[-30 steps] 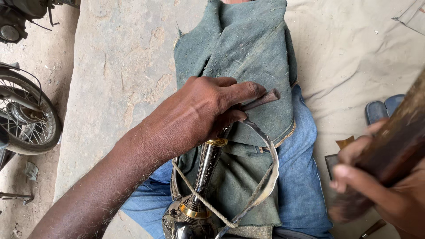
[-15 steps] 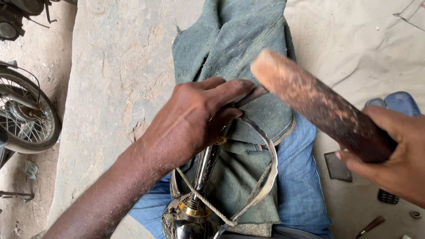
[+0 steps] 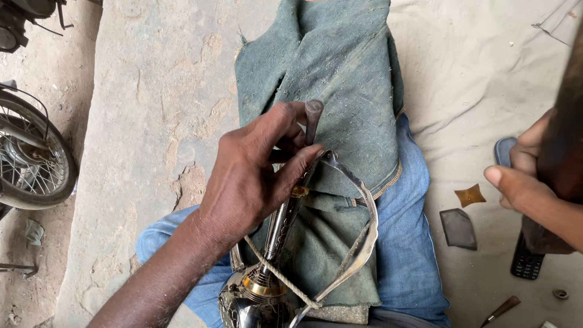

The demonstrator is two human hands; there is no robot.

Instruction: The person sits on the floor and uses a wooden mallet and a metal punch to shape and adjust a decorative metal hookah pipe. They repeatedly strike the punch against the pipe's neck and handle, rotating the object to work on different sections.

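My left hand [image 3: 249, 182] pinches a short dark metal punch [image 3: 313, 118] upright against the top of an ornate metal sword hilt [image 3: 280, 228]. The hilt lies on a dusty green cloth [image 3: 334, 67] spread over my legs in blue jeans [image 3: 407, 200]. A curved knuckle guard [image 3: 366, 206] arcs along the hilt's right side, and a thin cord [image 3: 276, 273] crosses its base. My right hand [image 3: 522, 176] is at the right edge, gripping a thick dark wooden mallet [image 3: 565, 140] held up and away from the punch.
A motorcycle wheel [image 3: 33, 158] stands at the left beside the concrete slab. On the pale sheet to the right lie a black phone [image 3: 525, 261], a brown scrap [image 3: 470, 195], a dark grey piece [image 3: 458, 229], a wooden-handled tool [image 3: 501, 310] and a small washer [image 3: 560, 294].
The mallet came down onto the punch half a second ago and has now swung back up to the right edge. My left hand stays on the punch, which now stands more upright.
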